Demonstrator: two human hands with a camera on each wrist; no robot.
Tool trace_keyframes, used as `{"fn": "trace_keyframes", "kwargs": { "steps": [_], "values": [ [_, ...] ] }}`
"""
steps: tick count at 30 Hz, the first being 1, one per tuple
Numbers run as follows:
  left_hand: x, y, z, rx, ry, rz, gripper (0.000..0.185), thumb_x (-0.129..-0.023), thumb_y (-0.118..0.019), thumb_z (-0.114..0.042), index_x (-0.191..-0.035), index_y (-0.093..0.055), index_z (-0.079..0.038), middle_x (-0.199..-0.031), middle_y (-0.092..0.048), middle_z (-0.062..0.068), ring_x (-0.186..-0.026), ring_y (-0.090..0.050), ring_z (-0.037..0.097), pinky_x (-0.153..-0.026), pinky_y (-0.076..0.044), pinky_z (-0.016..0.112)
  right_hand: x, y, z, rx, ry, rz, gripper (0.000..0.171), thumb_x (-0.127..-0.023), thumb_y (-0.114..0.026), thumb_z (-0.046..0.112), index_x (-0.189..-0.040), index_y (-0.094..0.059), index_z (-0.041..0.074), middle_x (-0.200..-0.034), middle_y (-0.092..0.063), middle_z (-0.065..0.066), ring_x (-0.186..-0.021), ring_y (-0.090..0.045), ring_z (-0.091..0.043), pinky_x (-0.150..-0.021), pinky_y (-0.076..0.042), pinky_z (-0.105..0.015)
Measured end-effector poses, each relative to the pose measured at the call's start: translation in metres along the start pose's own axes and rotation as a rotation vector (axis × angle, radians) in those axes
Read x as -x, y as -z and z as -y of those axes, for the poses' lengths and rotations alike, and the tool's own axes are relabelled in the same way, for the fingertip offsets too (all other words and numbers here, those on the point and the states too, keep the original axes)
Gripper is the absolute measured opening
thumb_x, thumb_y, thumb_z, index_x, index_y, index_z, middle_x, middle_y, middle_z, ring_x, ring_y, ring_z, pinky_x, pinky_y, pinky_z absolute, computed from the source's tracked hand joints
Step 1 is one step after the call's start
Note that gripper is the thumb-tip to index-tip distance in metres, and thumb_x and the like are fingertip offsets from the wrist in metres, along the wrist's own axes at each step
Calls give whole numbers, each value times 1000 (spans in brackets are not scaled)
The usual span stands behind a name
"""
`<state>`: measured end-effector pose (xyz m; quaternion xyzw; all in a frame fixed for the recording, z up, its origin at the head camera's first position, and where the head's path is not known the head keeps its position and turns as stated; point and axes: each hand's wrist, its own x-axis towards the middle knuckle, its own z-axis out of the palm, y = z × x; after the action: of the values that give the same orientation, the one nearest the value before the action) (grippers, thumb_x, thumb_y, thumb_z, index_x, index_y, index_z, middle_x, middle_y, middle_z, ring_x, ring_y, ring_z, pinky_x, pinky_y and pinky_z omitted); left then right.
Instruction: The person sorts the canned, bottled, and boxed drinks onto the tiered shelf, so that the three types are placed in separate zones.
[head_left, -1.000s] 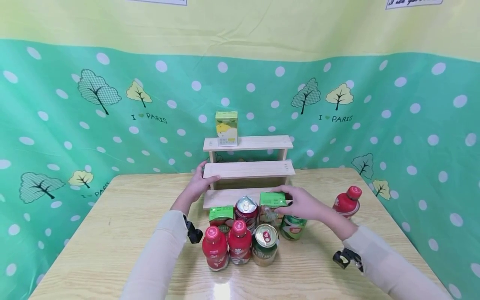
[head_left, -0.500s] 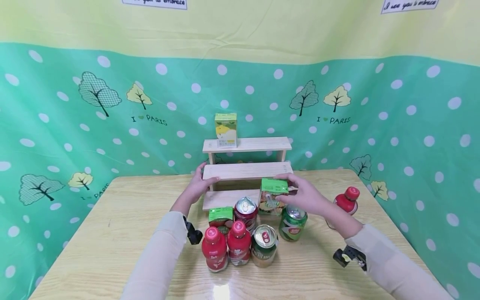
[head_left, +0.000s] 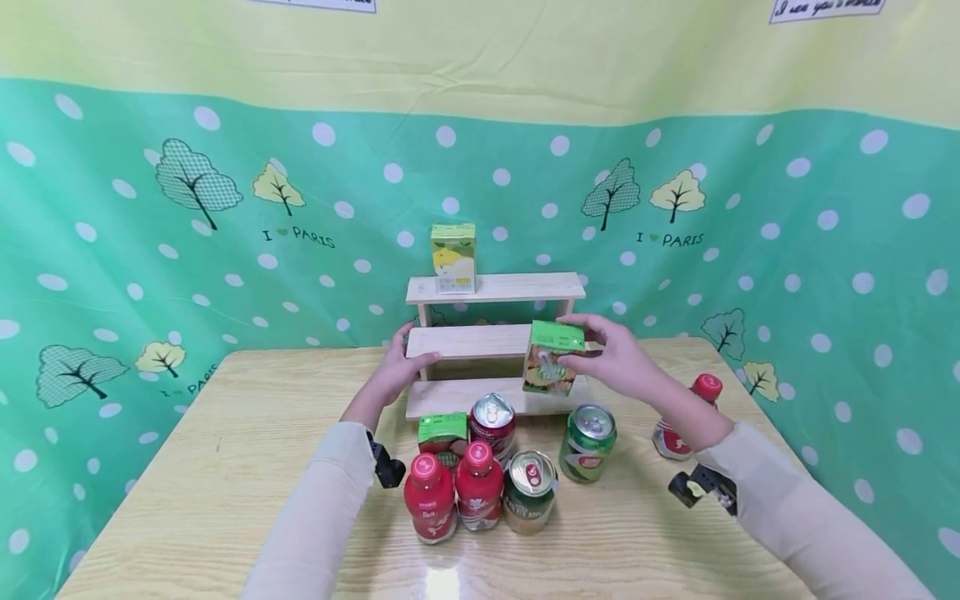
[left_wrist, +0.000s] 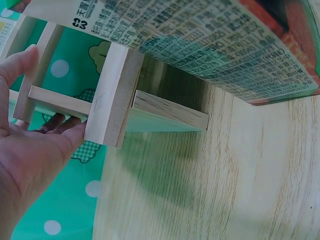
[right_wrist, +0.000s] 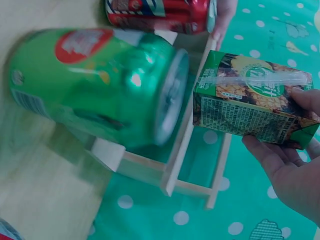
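The right grip (head_left: pixel 611 358) pinches a green-topped carton (head_left: pixel 550 360) between thumb and fingers, tilted, near the right part of the wooden stand (head_left: pixel 465 337); whether the two touch, I cannot tell. The left grip (head_left: pixel 393 371) holds the stand's left end, thumb over the middle shelf. Below the right grip, a green can (head_left: pixel 587 446) stands on the surface (head_left: pixel 300 400); up and left of that grip, a yellow-green carton (head_left: pixel 453 262) stands on the top shelf (head_left: pixel 525 286).

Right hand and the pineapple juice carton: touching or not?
Touching. The right wrist view shows the right hand pinching the pineapple juice carton, thumb on its printed face, fingers along another side.
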<state>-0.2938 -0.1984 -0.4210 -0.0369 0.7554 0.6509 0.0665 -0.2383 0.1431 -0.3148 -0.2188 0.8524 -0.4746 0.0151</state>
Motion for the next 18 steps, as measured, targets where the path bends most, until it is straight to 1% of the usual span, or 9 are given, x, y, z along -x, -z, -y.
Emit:
{"fn": "trace_keyframes", "kwargs": {
  "steps": [4,9,15,18],
  "values": [
    [-1,0,1,-1,-2,3,90,-88,-64,-19,-150,1,-21,-153,-16,22,-137,-27,39,-109,-27,57,-10,6,5,22,-2,-35,53,-83,-69,7,-132,-49,7,-120,-55,-18,-109,-57,-33,-77,-55,-25],
    [-1,0,1,6,1,1,89,-87,-65,-19,-150,-1,-21,-152,-18,21,-137,-29,39,-109,-27,56,-20,13,11,58,-17,-59,53,-84,-69,12,-133,-49,10,-120,-57,-16,-109,-56,-31,-76,-53,-25],
    [1,0,0,-12,0,0,90,-88,-64,-21,-150,0,-21,-153,-15,20,-138,-26,40,-110,-27,57,-37,21,9,60,-29,-74,55,-84,-69,17,-135,-48,13,-120,-56,-13,-107,-54,-27,-76,-51,-25],
    [1,0,0,-15,1,-5,89,-87,-65,-21,-150,-1,-22,-152,-19,20,-137,-29,38,-109,-29,56,-46,25,7,45,-42,-82,55,-84,-69,17,-135,-48,14,-120,-56,-11,-107,-54,-26,-76,-52,-26]
  ]
}}
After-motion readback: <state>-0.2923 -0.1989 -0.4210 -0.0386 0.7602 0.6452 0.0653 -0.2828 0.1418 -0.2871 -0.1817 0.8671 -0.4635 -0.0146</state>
